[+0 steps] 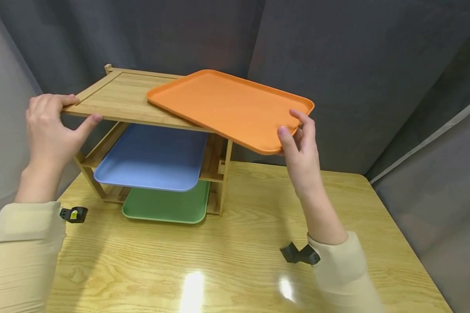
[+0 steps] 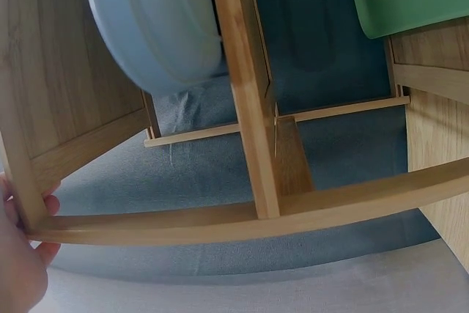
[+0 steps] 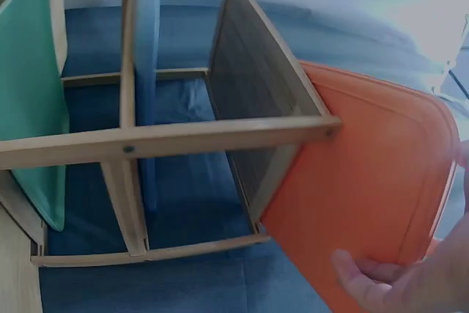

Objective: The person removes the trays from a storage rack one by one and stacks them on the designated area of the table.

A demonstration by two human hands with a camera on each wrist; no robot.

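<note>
Looking down from the head view, the right hand (image 1: 299, 148) pinches the near right corner of the orange tray (image 1: 229, 106), which lies partly on the top shelf of the wooden rack (image 1: 117, 98) and overhangs its right side. The left hand (image 1: 48, 130) grips the rack's near left corner, fingers (image 1: 68, 100) on top and thumb beneath. A blue tray (image 1: 152, 158) sits on the middle shelf, a green tray (image 1: 166, 204) at the bottom, all on the tabletop (image 1: 239, 243).

From the left wrist view, the left hand (image 2: 22, 262) wraps the rack's edge (image 2: 146, 221).

From the right wrist view, fingers (image 3: 366, 273) clasp the orange tray (image 3: 366, 181).
</note>
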